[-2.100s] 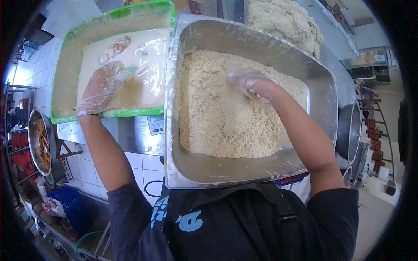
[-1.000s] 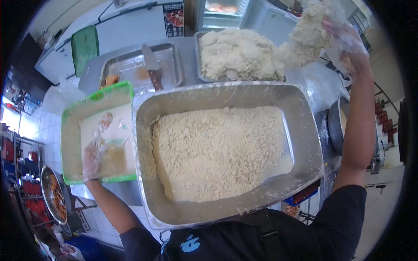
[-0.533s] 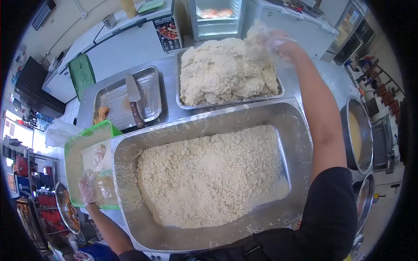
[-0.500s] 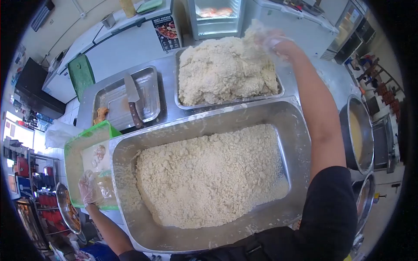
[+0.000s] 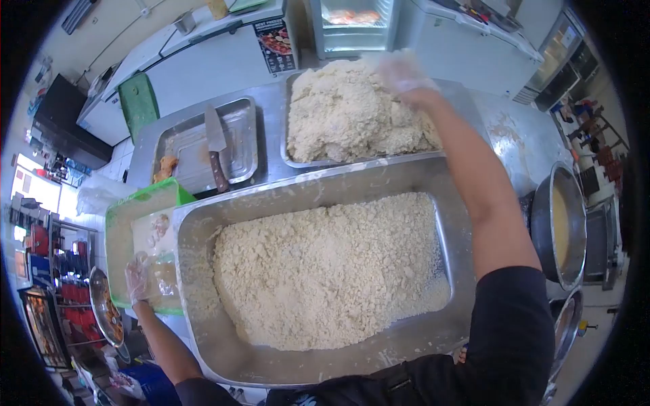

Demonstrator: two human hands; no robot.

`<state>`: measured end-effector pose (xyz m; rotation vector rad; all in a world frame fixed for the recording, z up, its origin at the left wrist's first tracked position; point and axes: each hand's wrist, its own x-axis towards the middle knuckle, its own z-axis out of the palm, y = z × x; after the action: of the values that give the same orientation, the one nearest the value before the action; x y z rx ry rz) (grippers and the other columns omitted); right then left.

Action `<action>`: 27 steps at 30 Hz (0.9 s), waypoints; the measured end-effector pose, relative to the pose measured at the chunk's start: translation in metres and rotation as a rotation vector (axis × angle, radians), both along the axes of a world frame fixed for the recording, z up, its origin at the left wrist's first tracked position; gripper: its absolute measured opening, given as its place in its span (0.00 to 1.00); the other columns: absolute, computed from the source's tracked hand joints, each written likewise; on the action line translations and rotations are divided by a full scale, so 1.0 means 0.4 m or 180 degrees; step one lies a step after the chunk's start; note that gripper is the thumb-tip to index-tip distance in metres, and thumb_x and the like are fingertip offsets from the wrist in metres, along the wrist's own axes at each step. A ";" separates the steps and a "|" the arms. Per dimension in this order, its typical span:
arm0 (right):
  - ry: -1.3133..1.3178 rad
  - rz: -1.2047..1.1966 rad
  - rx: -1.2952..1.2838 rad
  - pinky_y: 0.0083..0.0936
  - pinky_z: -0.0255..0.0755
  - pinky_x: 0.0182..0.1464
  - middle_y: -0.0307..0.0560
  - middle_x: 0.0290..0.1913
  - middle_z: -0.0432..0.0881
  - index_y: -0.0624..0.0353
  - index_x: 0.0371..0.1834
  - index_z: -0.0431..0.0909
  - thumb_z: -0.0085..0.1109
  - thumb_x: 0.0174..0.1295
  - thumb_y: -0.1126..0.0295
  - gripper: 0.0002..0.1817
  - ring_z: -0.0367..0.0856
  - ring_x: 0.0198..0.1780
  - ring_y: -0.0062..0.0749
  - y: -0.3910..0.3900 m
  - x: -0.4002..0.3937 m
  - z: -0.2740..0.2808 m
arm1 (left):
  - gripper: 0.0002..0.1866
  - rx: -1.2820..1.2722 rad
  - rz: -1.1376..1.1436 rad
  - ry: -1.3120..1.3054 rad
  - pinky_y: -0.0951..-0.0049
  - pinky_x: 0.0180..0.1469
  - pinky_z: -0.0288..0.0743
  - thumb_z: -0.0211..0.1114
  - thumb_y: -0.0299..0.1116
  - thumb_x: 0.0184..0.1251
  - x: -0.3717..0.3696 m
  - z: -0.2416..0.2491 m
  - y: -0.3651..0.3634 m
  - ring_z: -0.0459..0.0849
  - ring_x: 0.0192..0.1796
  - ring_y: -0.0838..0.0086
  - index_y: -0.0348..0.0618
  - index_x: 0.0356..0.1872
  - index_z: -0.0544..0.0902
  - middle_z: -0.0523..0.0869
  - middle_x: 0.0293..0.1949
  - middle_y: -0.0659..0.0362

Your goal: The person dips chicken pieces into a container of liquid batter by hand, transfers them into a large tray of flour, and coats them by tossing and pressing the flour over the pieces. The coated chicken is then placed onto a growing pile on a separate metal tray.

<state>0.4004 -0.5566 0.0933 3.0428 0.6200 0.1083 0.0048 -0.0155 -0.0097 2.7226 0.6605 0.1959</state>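
My right hand (image 5: 404, 78), in a clear plastic glove, is over the far right part of a high mound of flour-coated pieces (image 5: 352, 111). Motion smears its fingers, so I cannot make out whether they hold anything. The mound is heaped on a metal tray (image 5: 290, 152). My left hand (image 5: 137, 276), also gloved, is at the inside of a green tub (image 5: 116, 233), its fingers loosely stretched out. Whitish liquid and a few pale pieces (image 5: 160, 227) show in that tub. Between my arms lies a deep steel basin (image 5: 460, 223) with crumbly flour (image 5: 325, 271).
A knife (image 5: 216, 149) rests across a shallow metal tray (image 5: 247, 135) beside a browned fried piece (image 5: 165, 167). Pots with yellowish liquid (image 5: 560, 223) stand at the right. Chest freezers (image 5: 203, 68) line the back; a bowl of fried food (image 5: 105, 308) is at left.
My right hand has moved left and a little down, from the mound's far right corner onto its upper right part. My left hand stays at the green tub. The camera view has shifted slightly.
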 end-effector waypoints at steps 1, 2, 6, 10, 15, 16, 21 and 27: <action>-0.0164 -0.0016 0.0363 0.32 0.47 0.61 0.56 0.54 0.63 0.63 0.51 0.62 0.30 0.61 0.63 0.20 0.56 0.59 0.44 -0.001 0.000 0.004 | 0.13 0.0354 -0.0110 -0.0115 0.67 0.47 0.64 0.50 0.33 0.55 -0.003 -0.012 0.018 0.73 0.42 0.61 0.41 0.39 0.76 0.77 0.41 0.53; -0.0318 -0.0009 0.0722 0.32 0.45 0.61 0.55 0.55 0.62 0.63 0.51 0.62 0.30 0.61 0.64 0.20 0.55 0.60 0.42 -0.027 0.019 0.008 | 0.13 0.0703 -0.0196 -0.0221 0.67 0.49 0.62 0.50 0.34 0.55 -0.015 -0.030 0.037 0.73 0.44 0.61 0.42 0.40 0.76 0.76 0.42 0.53; -0.0892 0.0052 0.1688 0.34 0.46 0.61 0.53 0.58 0.57 0.58 0.54 0.56 0.36 0.57 0.60 0.22 0.51 0.61 0.43 -0.130 -0.037 0.045 | 0.17 0.1394 -0.1300 -0.0306 0.67 0.56 0.58 0.51 0.34 0.55 -0.034 -0.001 0.088 0.69 0.51 0.60 0.43 0.48 0.72 0.72 0.49 0.52; -0.0884 0.0321 0.2577 0.36 0.47 0.61 0.52 0.60 0.52 0.53 0.57 0.49 0.42 0.52 0.57 0.29 0.48 0.62 0.43 -0.146 -0.253 0.086 | 0.32 -0.0327 -0.0680 -0.0309 0.74 0.57 0.56 0.59 0.33 0.52 0.040 0.086 0.023 0.65 0.56 0.71 0.36 0.58 0.56 0.64 0.56 0.52; -0.0503 0.0410 0.3381 0.39 0.49 0.60 0.50 0.62 0.45 0.47 0.60 0.40 0.50 0.47 0.52 0.39 0.44 0.64 0.43 -0.083 -0.585 0.091 | 0.29 -0.0008 -0.0883 0.0919 0.70 0.56 0.59 0.56 0.33 0.49 0.083 0.097 0.096 0.67 0.54 0.59 0.46 0.57 0.60 0.66 0.54 0.47; -0.0320 0.0437 0.3508 0.40 0.49 0.60 0.49 0.63 0.44 0.46 0.61 0.39 0.51 0.46 0.51 0.42 0.44 0.64 0.43 -0.056 -0.641 0.083 | 0.28 -0.0057 -0.1047 0.1090 0.69 0.55 0.60 0.56 0.33 0.49 0.091 0.074 0.123 0.68 0.54 0.58 0.46 0.55 0.63 0.67 0.53 0.46; 0.0788 0.0739 0.3772 0.42 0.51 0.59 0.49 0.65 0.40 0.42 0.64 0.32 0.59 0.39 0.47 0.53 0.42 0.65 0.44 0.157 -0.773 0.011 | 0.15 0.0259 -0.1823 0.1126 0.68 0.45 0.66 0.51 0.38 0.53 0.257 0.003 0.185 0.75 0.43 0.62 0.43 0.39 0.75 0.77 0.41 0.50; 0.0453 0.0445 0.2961 0.38 0.52 0.58 0.55 0.63 0.46 0.53 0.64 0.34 0.61 0.33 0.41 0.59 0.48 0.63 0.41 0.240 -0.744 -0.055 | 0.08 0.0216 -0.2634 0.1424 0.70 0.33 0.67 0.56 0.34 0.43 0.403 -0.063 0.099 0.76 0.28 0.65 0.46 0.23 0.80 0.79 0.21 0.56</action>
<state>0.1028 -0.4608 0.0713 3.9095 1.0319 0.2449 0.1662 0.0240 -0.0349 2.8609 -0.4183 -0.6030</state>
